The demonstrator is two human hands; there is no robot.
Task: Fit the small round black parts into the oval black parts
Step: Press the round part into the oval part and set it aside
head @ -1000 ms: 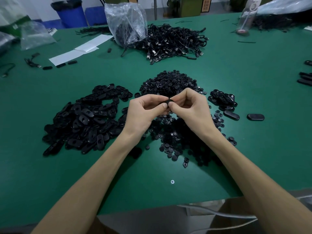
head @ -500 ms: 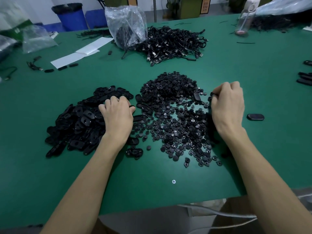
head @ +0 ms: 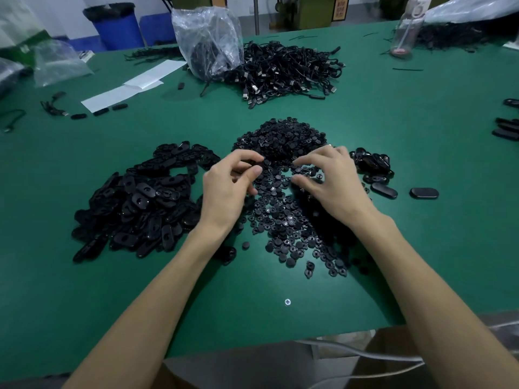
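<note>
Green covers the table [head: 421,113] seen from the head camera. Left of centre lies a broad heap of oval black parts [head: 134,197]. A heap of small round black parts [head: 283,220] fills the centre, piled highest at its far end and thinning toward the near edge.

The left hand [head: 227,189] hovers between the two heaps, at the left edge of the round parts. Its thumb and curled fingers [head: 247,157] pinch a black part [head: 252,165], whose shape the grip mostly hides. The right hand [head: 334,186] rests palm down on the right side of the round heap. Its fingers are spread and bent with the tips down among the parts, thumb and forefinger apart, and nothing shows between them.

Just right of that hand sits a smaller cluster of oval pieces [head: 373,164], and two single oval pieces [head: 384,190] lie farther right. Across the upper middle of the frame spreads a tangle of black cables [head: 286,68], with a clear plastic bag [head: 207,37] at its left end. White paper sheets [head: 126,88] lie in the upper left, with a blue bin [head: 115,23] beyond them.
</note>
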